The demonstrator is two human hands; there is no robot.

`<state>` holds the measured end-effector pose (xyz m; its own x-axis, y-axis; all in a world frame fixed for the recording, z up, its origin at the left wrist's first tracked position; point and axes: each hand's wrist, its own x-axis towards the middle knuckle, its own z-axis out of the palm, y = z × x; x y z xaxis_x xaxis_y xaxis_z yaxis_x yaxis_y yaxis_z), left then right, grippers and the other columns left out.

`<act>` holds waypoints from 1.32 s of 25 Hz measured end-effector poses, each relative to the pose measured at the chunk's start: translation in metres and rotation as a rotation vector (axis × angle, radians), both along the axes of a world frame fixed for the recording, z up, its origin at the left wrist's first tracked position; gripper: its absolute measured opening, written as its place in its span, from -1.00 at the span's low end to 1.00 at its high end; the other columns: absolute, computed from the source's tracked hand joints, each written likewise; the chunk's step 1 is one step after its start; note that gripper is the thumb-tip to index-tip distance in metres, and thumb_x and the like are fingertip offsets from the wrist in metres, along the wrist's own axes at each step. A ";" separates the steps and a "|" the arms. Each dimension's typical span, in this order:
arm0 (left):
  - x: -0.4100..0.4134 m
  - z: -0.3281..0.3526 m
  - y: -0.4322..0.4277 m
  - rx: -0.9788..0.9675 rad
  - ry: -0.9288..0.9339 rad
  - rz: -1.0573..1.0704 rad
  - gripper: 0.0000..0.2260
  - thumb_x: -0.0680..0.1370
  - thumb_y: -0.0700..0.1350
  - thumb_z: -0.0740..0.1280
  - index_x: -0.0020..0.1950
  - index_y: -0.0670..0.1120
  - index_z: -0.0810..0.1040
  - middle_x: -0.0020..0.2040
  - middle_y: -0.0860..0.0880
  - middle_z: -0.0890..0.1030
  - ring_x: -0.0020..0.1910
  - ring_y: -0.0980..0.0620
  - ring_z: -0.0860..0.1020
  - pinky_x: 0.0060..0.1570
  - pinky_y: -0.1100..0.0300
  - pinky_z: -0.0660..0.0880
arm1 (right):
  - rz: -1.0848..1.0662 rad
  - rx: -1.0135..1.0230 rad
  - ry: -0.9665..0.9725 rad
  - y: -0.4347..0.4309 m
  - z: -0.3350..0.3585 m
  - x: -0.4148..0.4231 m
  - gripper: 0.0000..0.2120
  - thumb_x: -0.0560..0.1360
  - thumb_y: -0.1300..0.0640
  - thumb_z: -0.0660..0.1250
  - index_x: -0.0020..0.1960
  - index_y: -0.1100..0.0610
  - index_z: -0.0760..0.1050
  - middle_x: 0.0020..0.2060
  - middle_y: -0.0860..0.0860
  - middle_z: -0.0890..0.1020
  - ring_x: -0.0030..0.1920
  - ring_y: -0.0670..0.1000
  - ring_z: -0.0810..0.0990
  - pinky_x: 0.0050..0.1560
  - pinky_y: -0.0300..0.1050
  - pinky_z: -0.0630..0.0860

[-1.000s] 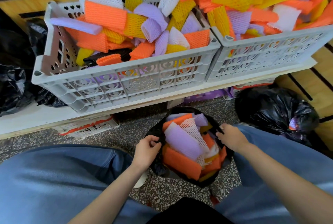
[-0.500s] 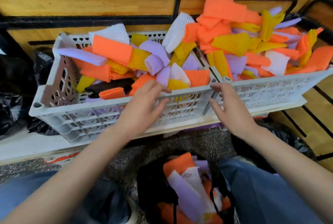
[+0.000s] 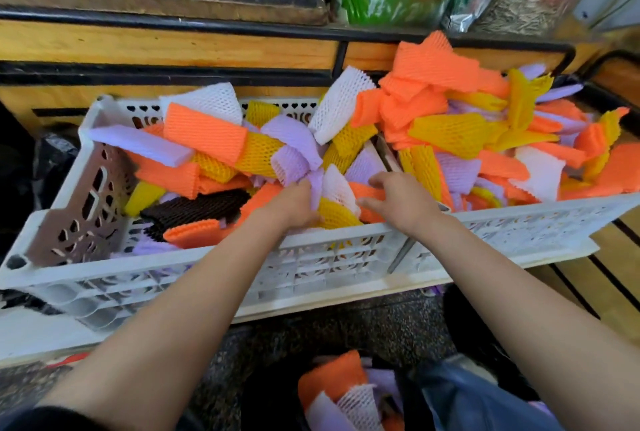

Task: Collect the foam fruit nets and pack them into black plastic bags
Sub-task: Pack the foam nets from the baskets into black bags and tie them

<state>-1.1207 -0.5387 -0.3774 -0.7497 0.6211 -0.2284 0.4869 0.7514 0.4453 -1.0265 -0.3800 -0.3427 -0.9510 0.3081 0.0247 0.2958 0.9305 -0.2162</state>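
Left hand (image 3: 294, 203) gripping a purple net (image 3: 298, 167) — right hand (image 3: 401, 202) curled round an orange net (image 3: 367, 192), inside white crate (image 3: 207, 257)

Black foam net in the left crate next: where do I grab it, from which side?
Pinch the black foam net at its far right end, coming down from above. It lies flat, its near edge under an orange net by the front wall of the crate, so that end looks freest.

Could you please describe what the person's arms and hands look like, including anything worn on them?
Both the left hand and right hand are bare, without gloves; no ring, watch or bracelet shows. The left forearm and right forearm are uncovered. A dark sleeve edge shows at the left arm's upper end; the right sleeve is out of view.
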 end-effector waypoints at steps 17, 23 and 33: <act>0.035 0.044 -0.090 0.888 -0.161 0.488 -0.62 0.48 -0.29 0.35 0.28 -0.13 0.42 -0.23 0.02 0.47 -0.34 0.13 0.45 -0.44 0.45 0.36 | -0.182 -0.007 0.223 -0.031 0.070 0.008 -0.59 0.44 -0.03 0.37 0.23 0.11 0.46 0.10 0.14 0.60 0.12 0.19 0.54 -0.15 -0.05 0.36; 0.060 0.044 -0.093 1.036 -0.218 0.419 -0.67 0.45 -0.42 0.32 0.17 -0.18 0.46 0.04 -0.05 0.56 -0.05 0.10 0.51 -0.11 0.51 0.42 | 0.067 0.011 0.412 -0.100 0.074 0.019 -0.64 0.45 -0.03 0.36 0.20 0.06 0.45 0.10 0.01 0.59 0.10 0.08 0.55 -0.06 -0.05 0.41; 0.050 0.062 -0.157 1.374 -0.461 0.515 -0.39 0.35 0.15 0.49 0.27 -0.08 0.36 0.16 0.04 0.58 0.12 0.16 0.57 0.04 0.25 0.52 | 0.556 -0.363 0.259 -0.175 0.077 0.003 -0.59 0.57 -0.03 0.09 0.37 0.05 0.36 0.23 -0.14 0.46 0.27 -0.20 0.33 0.26 -0.36 0.24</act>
